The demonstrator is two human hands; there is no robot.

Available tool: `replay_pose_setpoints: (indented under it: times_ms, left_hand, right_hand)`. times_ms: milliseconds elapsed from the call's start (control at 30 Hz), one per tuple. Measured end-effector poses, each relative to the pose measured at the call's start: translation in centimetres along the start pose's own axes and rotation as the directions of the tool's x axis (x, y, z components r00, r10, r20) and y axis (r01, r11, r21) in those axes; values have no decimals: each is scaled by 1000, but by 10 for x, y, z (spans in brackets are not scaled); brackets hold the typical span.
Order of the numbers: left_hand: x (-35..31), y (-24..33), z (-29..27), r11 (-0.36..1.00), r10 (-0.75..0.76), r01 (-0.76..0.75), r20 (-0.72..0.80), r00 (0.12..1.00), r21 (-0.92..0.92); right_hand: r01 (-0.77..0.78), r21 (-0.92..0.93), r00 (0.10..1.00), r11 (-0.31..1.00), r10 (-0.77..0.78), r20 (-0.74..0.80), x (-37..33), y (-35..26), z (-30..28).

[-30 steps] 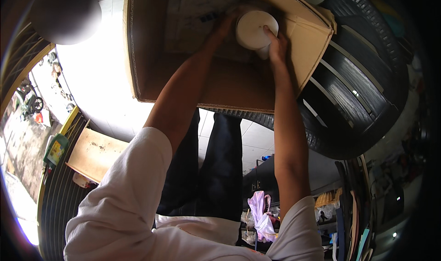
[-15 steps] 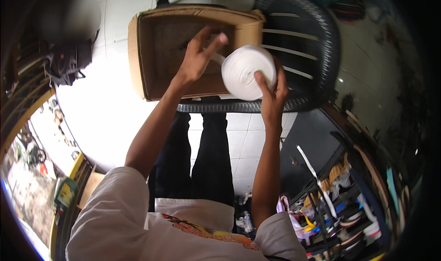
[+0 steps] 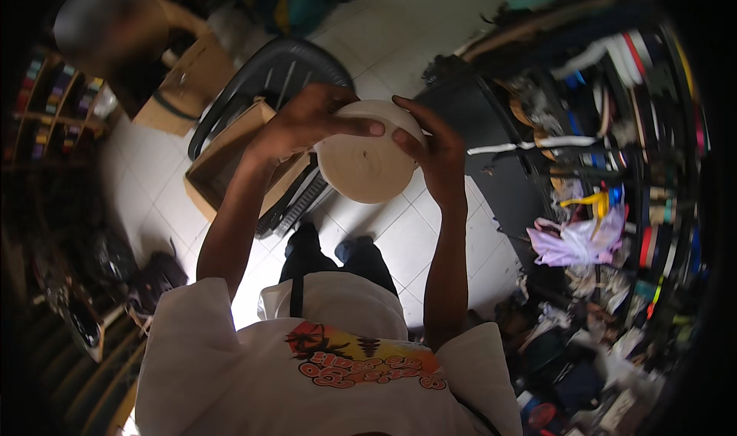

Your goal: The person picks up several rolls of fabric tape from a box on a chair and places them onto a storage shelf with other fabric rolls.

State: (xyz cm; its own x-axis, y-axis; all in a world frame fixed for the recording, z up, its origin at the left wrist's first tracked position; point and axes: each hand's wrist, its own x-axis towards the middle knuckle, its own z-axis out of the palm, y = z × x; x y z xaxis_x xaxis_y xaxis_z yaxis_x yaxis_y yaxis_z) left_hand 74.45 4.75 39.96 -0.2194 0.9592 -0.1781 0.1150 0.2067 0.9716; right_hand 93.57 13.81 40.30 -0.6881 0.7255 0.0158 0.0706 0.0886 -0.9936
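A flat round roll of white band or tape point(image 3: 368, 167) is held up in front of me in both hands. My left hand point(image 3: 311, 125) grips its upper left edge, with the thumb lying across the face. On the upper right, my right hand point(image 3: 437, 148) holds the rim, thumb on the face and fingers behind. Most of the fingers' undersides are hidden by the roll. Below and left of the roll, partly covered by my left arm, an open cardboard box point(image 3: 201, 194) rests on a black plastic chair point(image 3: 257, 64).
A second cardboard box point(image 3: 188, 83) stands at the far left. Along the right runs a crowded rack of rolls and straps point(image 3: 637, 129), with a lilac plastic bag point(image 3: 580, 240) on it. Piled loose items point(image 3: 568, 359) lie at the lower right. Pale tiles point(image 3: 414, 229) cover the floor.
The roll has come away from above the box, and my view has turned right. My left hand, earlier over the box and beside the roll, now grips it alongside my right.
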Motion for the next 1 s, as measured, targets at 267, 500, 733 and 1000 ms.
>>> replay_pose_setpoints:
  times_ms: [267, 500, 733, 1000]
  left_hand:
    - [63, 118, 230, 992, 95, -60, 341, 935, -113]
    - [81, 188, 446, 979, 101, -13, 431, 897, -202]
    - [51, 214, 632, 731, 134, 21, 174, 976, -682]
    - [101, 262, 739, 810, 372, 222, 769, 521, -542]
  right_hand:
    - [121, -108, 824, 987, -160, -543, -141, -29, -212]
    - [14, -353, 506, 936, -311, -805, -270, -39, -368]
    - [177, -120, 144, 977, -146, -979, -314, -41, -426]
    - [152, -367, 22, 918, -374, -927, -380, -71, -577]
